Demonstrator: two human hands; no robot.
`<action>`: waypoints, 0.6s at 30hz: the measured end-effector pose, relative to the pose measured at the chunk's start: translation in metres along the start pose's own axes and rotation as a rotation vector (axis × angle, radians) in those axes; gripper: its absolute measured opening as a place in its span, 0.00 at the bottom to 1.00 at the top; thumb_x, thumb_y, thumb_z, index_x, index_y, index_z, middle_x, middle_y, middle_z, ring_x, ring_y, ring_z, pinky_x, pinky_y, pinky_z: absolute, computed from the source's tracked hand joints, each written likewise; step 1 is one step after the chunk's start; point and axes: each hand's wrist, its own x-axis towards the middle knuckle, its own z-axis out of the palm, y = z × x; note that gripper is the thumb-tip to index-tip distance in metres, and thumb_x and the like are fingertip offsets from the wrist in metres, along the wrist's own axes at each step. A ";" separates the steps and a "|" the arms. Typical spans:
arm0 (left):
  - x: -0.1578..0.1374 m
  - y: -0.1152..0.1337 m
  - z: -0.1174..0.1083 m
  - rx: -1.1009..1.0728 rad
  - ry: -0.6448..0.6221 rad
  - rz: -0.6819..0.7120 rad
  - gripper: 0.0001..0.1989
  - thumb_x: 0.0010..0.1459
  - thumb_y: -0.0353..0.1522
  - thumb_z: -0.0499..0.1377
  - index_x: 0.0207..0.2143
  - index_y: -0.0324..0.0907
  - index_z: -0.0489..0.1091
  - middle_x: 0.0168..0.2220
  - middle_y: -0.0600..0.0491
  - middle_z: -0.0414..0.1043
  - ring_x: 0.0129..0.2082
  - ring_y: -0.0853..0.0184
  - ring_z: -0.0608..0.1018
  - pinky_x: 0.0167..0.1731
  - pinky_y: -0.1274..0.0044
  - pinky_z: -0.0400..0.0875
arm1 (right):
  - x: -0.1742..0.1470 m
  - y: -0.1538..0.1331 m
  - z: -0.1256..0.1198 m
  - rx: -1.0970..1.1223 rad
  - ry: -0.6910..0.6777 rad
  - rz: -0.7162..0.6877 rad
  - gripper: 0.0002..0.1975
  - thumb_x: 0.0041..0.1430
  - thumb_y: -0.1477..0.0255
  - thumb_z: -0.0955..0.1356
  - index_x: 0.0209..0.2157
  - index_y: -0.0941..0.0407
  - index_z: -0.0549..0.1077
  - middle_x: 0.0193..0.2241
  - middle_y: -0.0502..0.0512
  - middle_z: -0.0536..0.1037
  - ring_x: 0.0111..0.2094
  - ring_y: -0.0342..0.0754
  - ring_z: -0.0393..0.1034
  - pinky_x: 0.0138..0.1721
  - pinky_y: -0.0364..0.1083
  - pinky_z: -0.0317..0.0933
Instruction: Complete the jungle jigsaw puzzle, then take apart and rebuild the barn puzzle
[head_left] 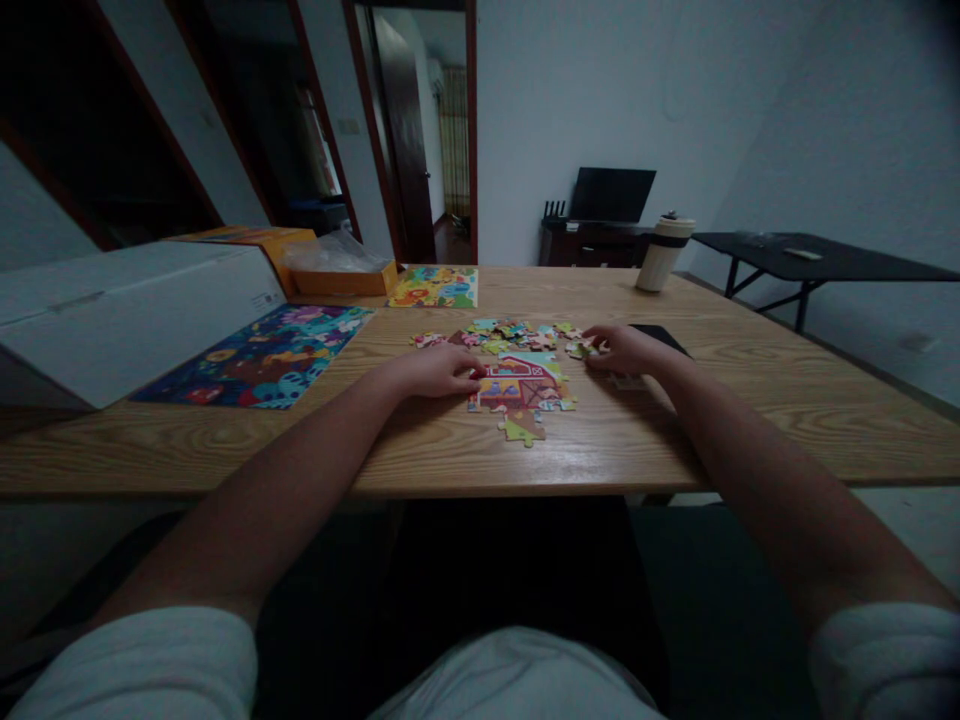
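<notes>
A partly joined jigsaw puzzle (529, 388) with a red barn picture lies on the table in front of me. My left hand (448, 370) rests at its left edge, fingers loosely bent and touching the puzzle. Behind the joined part spreads a pile of loose puzzle pieces (510, 332). At the right end of that pile is my right hand (624, 352), its thumb and fingers apart over a few pieces. Its palm hides whatever lies directly under it, though part of a pale piece shows below.
A dark blue picture sheet (262, 355) and a yellow picture sheet (435, 287) lie on the wooden table (772, 400). A white box (142, 310) and an orange open box (345, 280) stand left. A tumbler (664, 255) and a black flat object (660, 338) are right.
</notes>
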 end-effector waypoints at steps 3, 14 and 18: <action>0.000 -0.001 0.000 -0.006 -0.003 0.011 0.18 0.63 0.42 0.54 0.48 0.43 0.74 0.43 0.49 0.75 0.41 0.64 0.74 0.44 0.77 0.64 | -0.001 0.015 0.000 0.177 0.037 0.016 0.29 0.52 0.60 0.72 0.55 0.54 0.69 0.46 0.60 0.76 0.26 0.44 0.71 0.23 0.42 0.64; 0.000 -0.002 0.002 -0.001 0.018 0.000 0.19 0.63 0.42 0.54 0.50 0.41 0.74 0.45 0.48 0.74 0.43 0.63 0.73 0.45 0.76 0.64 | 0.010 0.028 0.001 -0.051 0.268 0.009 0.23 0.55 0.59 0.70 0.48 0.59 0.76 0.45 0.64 0.76 0.47 0.57 0.71 0.48 0.51 0.65; 0.000 -0.001 0.000 -0.006 0.006 -0.010 0.19 0.63 0.42 0.54 0.50 0.41 0.74 0.45 0.48 0.75 0.42 0.64 0.74 0.44 0.76 0.64 | 0.004 0.015 -0.001 -0.207 0.125 -0.102 0.25 0.55 0.49 0.67 0.39 0.56 0.80 0.45 0.64 0.76 0.48 0.60 0.69 0.50 0.54 0.62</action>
